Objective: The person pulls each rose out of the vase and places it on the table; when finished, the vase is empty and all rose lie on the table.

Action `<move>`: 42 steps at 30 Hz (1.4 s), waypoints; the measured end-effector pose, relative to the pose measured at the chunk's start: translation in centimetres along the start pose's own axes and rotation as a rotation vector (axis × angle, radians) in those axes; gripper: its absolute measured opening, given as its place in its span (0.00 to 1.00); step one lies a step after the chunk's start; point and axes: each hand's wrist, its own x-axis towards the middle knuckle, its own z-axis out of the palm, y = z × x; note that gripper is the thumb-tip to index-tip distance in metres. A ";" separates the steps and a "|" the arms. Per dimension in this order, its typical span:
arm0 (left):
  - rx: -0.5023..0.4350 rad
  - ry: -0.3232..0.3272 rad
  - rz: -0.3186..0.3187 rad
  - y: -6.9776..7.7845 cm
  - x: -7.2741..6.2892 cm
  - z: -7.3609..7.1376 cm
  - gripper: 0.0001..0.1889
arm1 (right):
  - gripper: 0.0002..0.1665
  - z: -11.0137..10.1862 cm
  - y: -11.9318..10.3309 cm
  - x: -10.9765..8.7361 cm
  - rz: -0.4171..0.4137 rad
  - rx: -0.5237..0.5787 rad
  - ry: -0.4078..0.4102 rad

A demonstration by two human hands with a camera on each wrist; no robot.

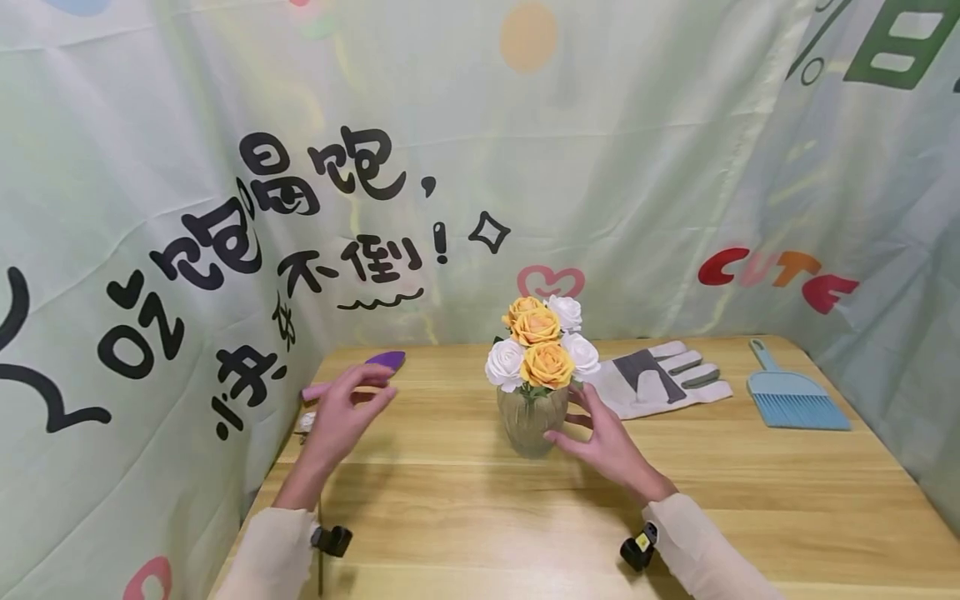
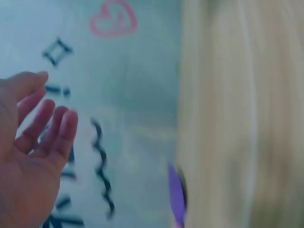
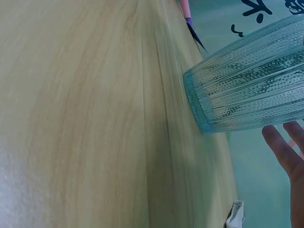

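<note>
A ribbed glass vase (image 1: 531, 421) stands upright, filled with orange and white roses (image 1: 542, 350). My right hand (image 1: 603, 442) is at its right side, thumb toward the front, the other fingers along the far side. In the right wrist view, those fingertips come right up to the edge of the textured glass. My left hand (image 1: 347, 414) hovers in the air well left of the vase, fingers loosely bent and nothing between them. Behind it lies a small trowel with a purple blade (image 1: 388, 360) and a pink handle, partly hidden by the hand.
A grey and white work glove (image 1: 660, 379) lies to the right behind the vase. Farther right is a blue hand brush (image 1: 798, 398). A small white flower (image 1: 306, 422) shows at the left edge of the wooden table (image 1: 450, 517). Printed curtains (image 1: 637, 192) hang close around the table.
</note>
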 end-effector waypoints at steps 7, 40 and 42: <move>-0.180 -0.152 0.189 4.0 1.7 5.0 0.12 | 0.55 0.0 0.1 0.0 -0.005 -0.001 0.003; -0.048 -0.045 0.518 7.2 2.1 14.2 0.13 | 0.60 0.2 0.3 0.1 -0.070 -0.018 0.019; -0.026 -0.014 0.552 7.1 2.1 14.5 0.10 | 0.60 0.2 0.3 0.2 -0.074 -0.030 0.022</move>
